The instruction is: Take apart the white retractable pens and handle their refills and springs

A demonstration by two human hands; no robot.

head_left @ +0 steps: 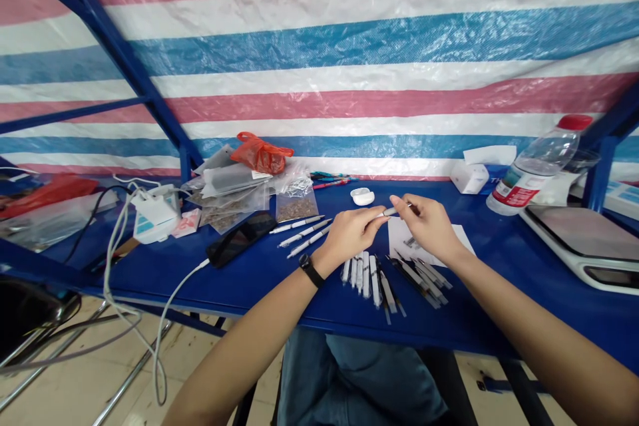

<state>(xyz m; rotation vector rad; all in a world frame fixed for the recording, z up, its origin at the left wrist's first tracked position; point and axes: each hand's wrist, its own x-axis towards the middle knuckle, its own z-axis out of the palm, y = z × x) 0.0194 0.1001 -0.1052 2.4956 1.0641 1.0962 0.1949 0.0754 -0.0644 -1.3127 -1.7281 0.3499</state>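
Observation:
Over the blue table, my left hand (353, 234) and my right hand (428, 226) each pinch one end of a slim white pen (390, 212). It lies nearly level between my fingertips, its ends covered by them. Below my left hand is a row of white pen barrels (360, 274) on the table. Under my right hand, dark-tipped pen refills (422, 283) are fanned out beside a white paper sheet (462, 236) with small parts on it, too small to name. Several white pens (302, 233) lie left of my left hand.
A black phone (242, 238) with a white cable lies at left, near plastic bags of brown bits (297, 206) and a red bag (262, 153). A white case (362, 196) sits behind my hands. At right stand a bottle (539, 166), a tissue box (479, 178) and a scale (589, 233).

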